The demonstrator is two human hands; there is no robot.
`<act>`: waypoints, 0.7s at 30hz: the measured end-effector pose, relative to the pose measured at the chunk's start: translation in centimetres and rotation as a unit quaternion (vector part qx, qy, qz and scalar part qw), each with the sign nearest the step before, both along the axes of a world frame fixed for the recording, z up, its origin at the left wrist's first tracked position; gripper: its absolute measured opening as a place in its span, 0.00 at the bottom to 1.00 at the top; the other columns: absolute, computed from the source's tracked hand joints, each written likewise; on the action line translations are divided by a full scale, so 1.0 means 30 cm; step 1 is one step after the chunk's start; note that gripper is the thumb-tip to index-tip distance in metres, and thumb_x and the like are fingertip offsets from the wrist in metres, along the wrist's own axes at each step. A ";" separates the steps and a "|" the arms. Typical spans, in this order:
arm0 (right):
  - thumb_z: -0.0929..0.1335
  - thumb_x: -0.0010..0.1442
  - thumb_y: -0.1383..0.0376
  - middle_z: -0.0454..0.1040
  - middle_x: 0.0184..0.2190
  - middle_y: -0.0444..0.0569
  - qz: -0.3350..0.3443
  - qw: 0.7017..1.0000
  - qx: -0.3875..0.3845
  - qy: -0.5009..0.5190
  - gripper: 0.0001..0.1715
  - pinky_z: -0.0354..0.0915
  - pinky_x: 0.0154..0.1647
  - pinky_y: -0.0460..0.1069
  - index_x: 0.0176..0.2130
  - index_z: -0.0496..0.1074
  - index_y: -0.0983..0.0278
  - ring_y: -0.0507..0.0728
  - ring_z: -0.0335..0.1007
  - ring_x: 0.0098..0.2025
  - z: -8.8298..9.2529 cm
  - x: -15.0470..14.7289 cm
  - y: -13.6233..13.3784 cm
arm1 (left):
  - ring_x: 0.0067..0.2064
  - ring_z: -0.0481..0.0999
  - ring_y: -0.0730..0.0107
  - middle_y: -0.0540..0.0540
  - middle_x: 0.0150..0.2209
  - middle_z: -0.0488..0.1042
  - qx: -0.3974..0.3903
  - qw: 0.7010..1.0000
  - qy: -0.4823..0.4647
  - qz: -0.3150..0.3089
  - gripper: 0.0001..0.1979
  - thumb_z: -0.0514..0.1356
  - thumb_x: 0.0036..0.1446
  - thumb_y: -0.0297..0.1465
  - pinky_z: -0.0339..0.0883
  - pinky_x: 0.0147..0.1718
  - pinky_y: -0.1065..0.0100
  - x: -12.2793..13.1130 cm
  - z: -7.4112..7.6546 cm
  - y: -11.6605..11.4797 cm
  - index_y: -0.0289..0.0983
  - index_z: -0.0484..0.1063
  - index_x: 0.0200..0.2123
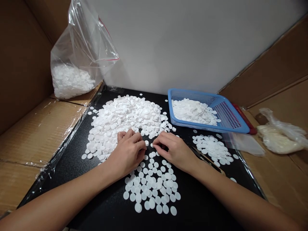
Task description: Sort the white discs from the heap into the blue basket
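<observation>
White round discs lie in a large heap (120, 112) on the black tabletop (72, 179). My left hand (131, 149) is at the heap's near right edge, fingers curled in and closed; whatever they hold is hidden. Close by, my right hand (172, 149) has thumb and forefinger pinched together at a small white disc (152, 145). One more disc (146, 142) lies between the two hands. Nearer to me, loose discs (154, 186) are spread in a flat, partly overlapping layer.
A blue plastic basket (231, 129) at the back right holds more discs. In front of it lie a smaller disc pile (213, 149) and what looks like tweezers (207, 158), partly under my forearm. A clear bag of discs (72, 80) stands back left; another bag (281, 136) lies right.
</observation>
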State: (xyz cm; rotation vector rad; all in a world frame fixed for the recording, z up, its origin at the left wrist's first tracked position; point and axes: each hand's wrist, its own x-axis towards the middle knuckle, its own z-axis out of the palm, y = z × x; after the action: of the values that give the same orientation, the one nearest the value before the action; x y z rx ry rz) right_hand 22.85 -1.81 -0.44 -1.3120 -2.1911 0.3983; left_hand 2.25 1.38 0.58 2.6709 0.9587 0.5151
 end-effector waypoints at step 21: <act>0.64 0.60 0.72 0.67 0.27 0.43 -0.049 0.994 -0.094 0.039 0.09 0.59 0.27 0.46 0.29 0.64 0.61 0.52 0.63 0.27 0.031 0.006 0.007 | 0.38 0.65 0.64 0.49 0.33 0.72 -0.083 0.996 -0.030 0.018 0.04 0.59 0.59 0.23 0.51 0.38 0.63 -0.016 0.030 0.007 0.37 0.71 0.33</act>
State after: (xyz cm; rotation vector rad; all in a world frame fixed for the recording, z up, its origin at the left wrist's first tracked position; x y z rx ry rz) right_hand 23.02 -1.60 0.50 -1.4707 -2.0567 0.6189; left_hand 1.78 1.60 1.48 2.4823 0.9878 0.4972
